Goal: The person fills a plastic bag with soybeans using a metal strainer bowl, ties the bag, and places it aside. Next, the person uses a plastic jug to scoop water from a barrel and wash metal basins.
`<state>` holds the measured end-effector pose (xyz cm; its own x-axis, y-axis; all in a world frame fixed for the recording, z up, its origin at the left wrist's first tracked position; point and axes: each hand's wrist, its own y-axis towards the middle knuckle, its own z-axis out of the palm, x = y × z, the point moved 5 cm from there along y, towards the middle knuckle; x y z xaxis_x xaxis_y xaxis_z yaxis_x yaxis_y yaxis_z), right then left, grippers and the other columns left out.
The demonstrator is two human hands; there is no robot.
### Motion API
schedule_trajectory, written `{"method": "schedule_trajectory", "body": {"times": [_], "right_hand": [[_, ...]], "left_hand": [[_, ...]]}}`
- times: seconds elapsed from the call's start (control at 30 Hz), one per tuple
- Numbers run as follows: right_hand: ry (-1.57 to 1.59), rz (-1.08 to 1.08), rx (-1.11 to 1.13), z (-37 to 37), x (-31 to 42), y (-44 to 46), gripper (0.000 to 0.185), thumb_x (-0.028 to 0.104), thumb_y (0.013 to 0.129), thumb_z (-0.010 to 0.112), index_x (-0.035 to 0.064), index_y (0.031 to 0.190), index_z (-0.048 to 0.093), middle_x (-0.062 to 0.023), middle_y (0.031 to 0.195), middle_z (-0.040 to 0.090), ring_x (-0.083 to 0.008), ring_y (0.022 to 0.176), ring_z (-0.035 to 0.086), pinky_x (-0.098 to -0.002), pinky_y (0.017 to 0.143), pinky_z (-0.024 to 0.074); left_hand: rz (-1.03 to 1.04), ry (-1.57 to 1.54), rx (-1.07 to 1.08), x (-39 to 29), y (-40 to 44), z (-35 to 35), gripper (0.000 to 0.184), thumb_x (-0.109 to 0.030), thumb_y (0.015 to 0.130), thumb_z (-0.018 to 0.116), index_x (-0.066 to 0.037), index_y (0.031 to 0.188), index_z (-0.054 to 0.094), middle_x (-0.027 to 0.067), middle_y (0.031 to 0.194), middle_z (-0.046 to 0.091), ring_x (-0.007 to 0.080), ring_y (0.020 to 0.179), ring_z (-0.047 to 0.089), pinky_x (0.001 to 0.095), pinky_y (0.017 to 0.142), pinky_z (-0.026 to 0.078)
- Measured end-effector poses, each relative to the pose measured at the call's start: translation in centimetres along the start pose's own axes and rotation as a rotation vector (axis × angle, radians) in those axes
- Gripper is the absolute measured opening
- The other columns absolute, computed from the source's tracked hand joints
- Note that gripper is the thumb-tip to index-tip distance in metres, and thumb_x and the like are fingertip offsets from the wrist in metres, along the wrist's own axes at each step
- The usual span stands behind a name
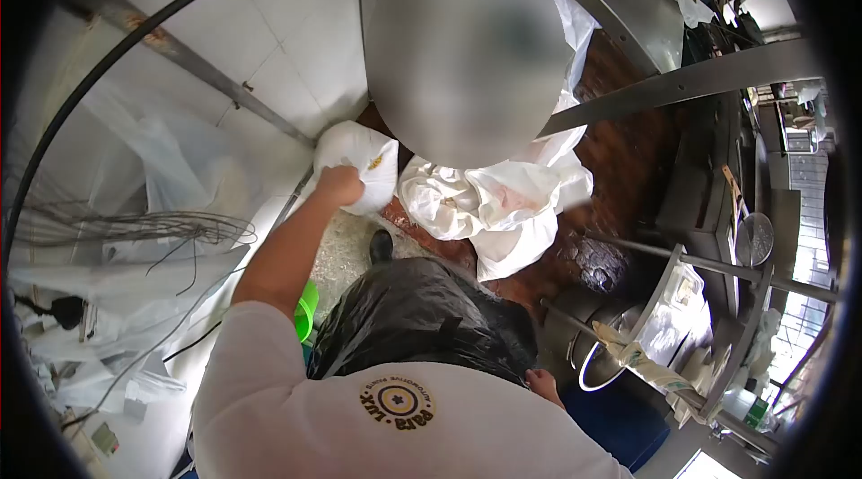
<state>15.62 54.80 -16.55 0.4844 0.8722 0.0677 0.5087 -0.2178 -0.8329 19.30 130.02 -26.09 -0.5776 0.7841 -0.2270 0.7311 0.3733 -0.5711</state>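
My left hand (341, 184) is closed on a plump white sack (366, 149) with a small yellowish mark, in the upper middle of the head view. To the right of that sack, a heap of crumpled white sacks (498, 205) lies on the reddish-brown floor. My right hand (541, 385) shows only in small part, low by my side, at the edge of the black plastic apron (413, 322) around my waist. Its fingers are mostly hidden, so I cannot tell what it holds. A large blurred disc covers whatever is above the heap.
A metal rack (678, 277) stands on the right, near large metal pots (593, 322). A strainer (754, 238) hangs beyond it. On the left are a green bucket (307, 310), loose wires (193, 226) and plastic sheeting (162, 142). A metal beam (700, 84) crosses the upper right.
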Motion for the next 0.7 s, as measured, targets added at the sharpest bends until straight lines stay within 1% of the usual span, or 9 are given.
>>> {"method": "schedule_trajectory", "body": {"times": [0.07, 0.13, 0.2, 0.23, 0.33, 0.47, 0.53, 0.6, 0.7], "right_hand": [[0.042, 0.008, 0.043, 1.0, -0.7, -1.3, 0.035, 0.036, 0.094, 0.068, 0.0071, 0.114, 0.07, -0.0092, 0.082, 0.07, -0.0244, 0.073, 0.073, -0.0355, 0.059, 0.0581], [0.176, 0.073, -0.008, 1.0, -1.2, -1.7, 0.034, 0.034, 0.095, 0.067, 0.0062, 0.114, 0.07, -0.0082, 0.082, 0.07, -0.0216, 0.073, 0.072, -0.0331, 0.06, 0.0572], [0.307, 0.13, -0.061, 0.3, -1.3, -2.0, 0.033, 0.033, 0.095, 0.067, 0.0054, 0.114, 0.07, -0.0072, 0.082, 0.07, -0.0189, 0.073, 0.071, -0.0308, 0.061, 0.0562], [0.326, 0.055, -0.156, -0.5, -0.6, -1.8, 0.033, 0.032, 0.095, 0.068, 0.0047, 0.114, 0.069, -0.0066, 0.084, 0.07, -0.0172, 0.072, 0.071, -0.03, 0.06, 0.0554], [0.307, -0.166, -0.307, -1.3, 1.8, 0.2, 0.032, 0.031, 0.096, 0.068, 0.0039, 0.114, 0.068, -0.006, 0.086, 0.07, -0.0147, 0.07, 0.068, -0.0289, 0.059, 0.054], [0.189, -0.51, -0.327, -0.2, 7.1, -2.6, 0.033, 0.029, 0.098, 0.068, 0.0024, 0.118, 0.069, -0.0082, 0.094, 0.073, -0.0153, 0.082, 0.07, -0.0304, 0.074, 0.0557], [0.168, -0.589, -0.245, 1.2, 9.1, -6.1, 0.039, 0.034, 0.097, 0.068, 0.003, 0.122, 0.07, -0.013, 0.104, 0.075, -0.0212, 0.096, 0.071, -0.0337, 0.086, 0.0551], [0.223, -0.568, -0.174, 2.5, 7.5, -7.5, 0.044, 0.038, 0.097, 0.068, 0.0037, 0.124, 0.07, -0.0168, 0.111, 0.075, -0.0263, 0.106, 0.072, -0.0365, 0.093, 0.0544], [-0.025, -0.746, -0.026, 6.1, 2.7, -6.0, 0.05, 0.047, 0.099, 0.063, 0.0048, 0.126, 0.07, -0.0185, 0.118, 0.074, -0.0288, 0.112, 0.07, -0.0383, 0.097, 0.0528]], "left_hand": [[-0.057, 0.005, 0.043, 3.4, 2.8, 2.1, 0.036, -0.027, 0.091, 0.055, -0.004, 0.112, 0.074, 0.0219, 0.119, 0.072, 0.0368, 0.111, 0.069, 0.0566, 0.102, 0.047], [-0.096, -0.007, 0.045, 4.4, 4.4, 3.3, 0.038, -0.029, 0.091, 0.058, -0.005, 0.115, 0.073, 0.023, 0.12, 0.071, 0.0367, 0.115, 0.068, 0.0555, 0.101, 0.047], [-0.152, 0.065, -0.047, 3.7, 3.3, 1.5, 0.037, -0.022, 0.094, 0.056, -0.004, 0.124, 0.069, 0.0217, 0.129, 0.067, 0.0373, 0.122, 0.063, 0.0695, 0.109, 0.033], [-0.142, 0.067, -0.047, 2.6, 2.3, 0.9, 0.037, -0.022, 0.094, 0.056, -0.004, 0.124, 0.069, 0.0217, 0.129, 0.067, 0.0373, 0.122, 0.063, 0.0695, 0.109, 0.033], [-0.029, 0.162, -0.325, -1.9, -1.1, -1.9, 0.038, -0.03, 0.095, 0.061, -0.004, 0.122, 0.069, 0.0208, 0.128, 0.066, 0.0384, 0.121, 0.063, 0.066, 0.106, 0.04], [0.164, -0.079, -0.104, -5.7, -3.5, 3.6, 0.039, -0.038, 0.095, 0.063, -0.002, 0.11, 0.069, 0.0238, 0.112, 0.07, 0.041, 0.104, 0.068, 0.0518, 0.089, 0.055], [0.312, -0.16, -0.032, -8.8, -8.8, 3.7, 0.041, -0.04, 0.096, 0.063, 0.0, 0.105, 0.068, 0.0235, 0.105, 0.071, 0.0414, 0.099, 0.068, 0.0489, 0.089, 0.055], [0.265, -0.391, -0.061, -11.1, -15.3, 3.1, 0.046, -0.043, 0.098, 0.062, 0.001, 0.108, 0.069, 0.0219, 0.107, 0.072, 0.0387, 0.102, 0.069, 0.0462, 0.09, 0.054], [0.524, -0.545, -0.147, -12.1, -23.3, 6.4, 0.052, -0.047, 0.101, 0.06, -0.001, 0.126, 0.069, 0.0207, 0.122, 0.072, 0.0339, 0.113, 0.069, 0.041, 0.1, 0.051]]}}
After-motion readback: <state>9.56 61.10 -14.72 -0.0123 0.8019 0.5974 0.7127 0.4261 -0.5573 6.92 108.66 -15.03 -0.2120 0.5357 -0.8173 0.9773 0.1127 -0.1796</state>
